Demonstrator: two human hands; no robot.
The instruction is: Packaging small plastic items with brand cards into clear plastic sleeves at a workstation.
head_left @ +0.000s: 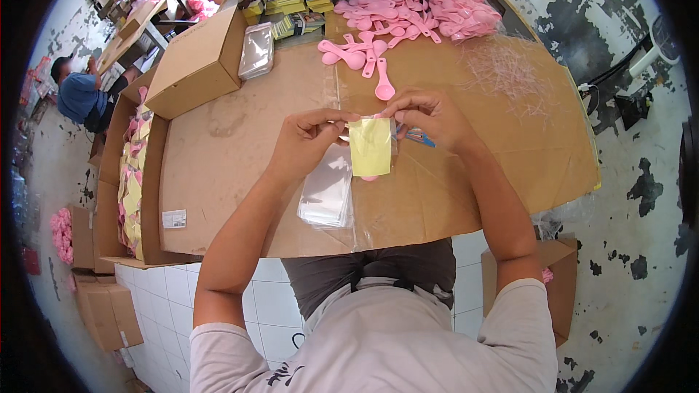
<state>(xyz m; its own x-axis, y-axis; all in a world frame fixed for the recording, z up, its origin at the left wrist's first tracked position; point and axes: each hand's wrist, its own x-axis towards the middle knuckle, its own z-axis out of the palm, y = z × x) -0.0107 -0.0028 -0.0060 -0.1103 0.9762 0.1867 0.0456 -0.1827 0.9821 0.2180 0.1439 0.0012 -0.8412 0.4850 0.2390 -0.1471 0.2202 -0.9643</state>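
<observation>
My left hand (312,140) pinches the upper left corner of a small clear bag with a yellow card (370,148) in it. At its upper right, the fingers of my right hand (431,118) are closed on the top edge. A bit of pink shows below the card, probably a measuring spoon (370,178) behind it. A stack of clear plastic bags (325,193) lies just below my left hand. Beside my right hand is a blue object (420,137), partly hidden. One pink measuring spoon (384,88) lies just beyond my hands.
A heap of pink measuring spoons (386,11) and a bagged bundle (459,4) lie at the back. Thin clear strips (510,73) are scattered at right. An open carton (149,196) of packed yellow cards stands left, by a brown box (196,65). A seated person (81,94) is far left.
</observation>
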